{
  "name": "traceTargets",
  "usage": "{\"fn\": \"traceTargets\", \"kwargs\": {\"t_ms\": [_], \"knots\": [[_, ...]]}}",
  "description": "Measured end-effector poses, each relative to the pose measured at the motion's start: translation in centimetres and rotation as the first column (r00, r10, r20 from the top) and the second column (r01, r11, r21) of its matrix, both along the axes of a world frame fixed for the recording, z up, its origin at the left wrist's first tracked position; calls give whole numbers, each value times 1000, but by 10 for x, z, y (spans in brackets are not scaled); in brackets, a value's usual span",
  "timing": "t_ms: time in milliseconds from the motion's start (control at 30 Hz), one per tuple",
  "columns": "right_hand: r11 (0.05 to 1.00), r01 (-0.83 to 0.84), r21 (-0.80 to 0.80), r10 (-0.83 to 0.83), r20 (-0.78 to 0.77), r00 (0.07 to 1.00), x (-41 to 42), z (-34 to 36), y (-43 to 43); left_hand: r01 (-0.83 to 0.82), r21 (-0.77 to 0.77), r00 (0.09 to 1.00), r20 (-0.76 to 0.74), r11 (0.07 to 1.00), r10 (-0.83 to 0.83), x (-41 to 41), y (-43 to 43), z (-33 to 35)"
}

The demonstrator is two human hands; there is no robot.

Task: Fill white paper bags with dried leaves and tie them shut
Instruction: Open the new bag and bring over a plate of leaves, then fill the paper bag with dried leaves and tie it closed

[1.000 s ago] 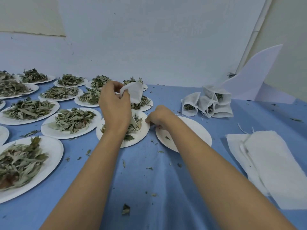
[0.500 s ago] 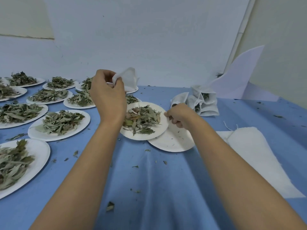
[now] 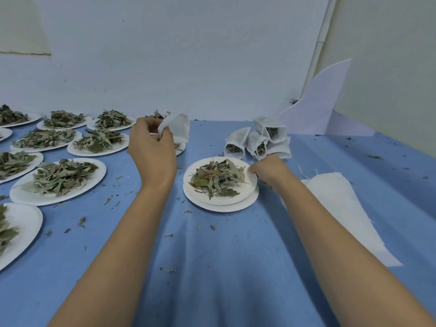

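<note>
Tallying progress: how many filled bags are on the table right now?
4 filled bags, behind the right hand: one leftmost, one beside it, one on top, one at the right. Others may hide behind them.

On the counter [image 3: 212, 267], a plate of leaves [image 3: 245, 192] sits on another plate [image 3: 221, 209]. Filled bags [image 3: 259, 140] stand behind it, flat bags [image 3: 339, 208] lie right, more plates [image 3: 94, 180] left.

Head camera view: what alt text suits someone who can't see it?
A person's left hand holds a white paper bag above a blue table while the right hand grips a plate of dried leaves; filled bags lie behind.
</note>
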State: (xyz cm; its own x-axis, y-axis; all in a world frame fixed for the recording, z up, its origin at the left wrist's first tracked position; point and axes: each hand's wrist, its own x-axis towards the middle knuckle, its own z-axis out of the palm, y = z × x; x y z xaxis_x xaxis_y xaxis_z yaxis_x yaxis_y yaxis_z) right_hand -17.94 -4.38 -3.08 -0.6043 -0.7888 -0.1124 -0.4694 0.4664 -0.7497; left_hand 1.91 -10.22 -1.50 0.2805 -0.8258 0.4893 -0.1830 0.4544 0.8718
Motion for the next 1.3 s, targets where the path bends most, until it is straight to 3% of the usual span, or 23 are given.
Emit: {"fn": "traceTargets", "kwargs": {"t_ms": [167, 300, 367, 467, 633, 867, 1167, 1300], "knots": [[1000, 4, 16, -3, -116, 993, 8, -3, -1, 36, 71, 999, 15, 997, -37, 1, -2, -6], [955, -56, -291, -28, -277, 960, 24, -2, 1, 51, 103, 999, -8, 993, -51, 3, -2, -6], [902, -237, -361, 129, -299, 946, 37, 2, 2, 57, 109, 998, -13, 992, -56, 2, -2, -6], [892, -396, -219, 313, -332, 890, 60, 0, 0, 67, 111, 998, -12, 992, -66, 0, 1, -7], [935, -352, 46, 332, -459, 824, 85, -13, -7, 71, 113, 997, -5, 991, -71, 0, 3, -8], [899, -434, -51, 364, -463, 808, 80, -18, -7, 61, 117, 998, 19, 991, -63, -2, 3, -9], [909, -417, 3, 331, -614, 717, 83, -29, -6, 86, 133, 995, 36, 987, -92, -3, 4, -12], [912, -410, -22, 316, -600, 734, 82, -32, -8, 93, 141, 995, 31, 986, -98, -5, 6, -14]]}}
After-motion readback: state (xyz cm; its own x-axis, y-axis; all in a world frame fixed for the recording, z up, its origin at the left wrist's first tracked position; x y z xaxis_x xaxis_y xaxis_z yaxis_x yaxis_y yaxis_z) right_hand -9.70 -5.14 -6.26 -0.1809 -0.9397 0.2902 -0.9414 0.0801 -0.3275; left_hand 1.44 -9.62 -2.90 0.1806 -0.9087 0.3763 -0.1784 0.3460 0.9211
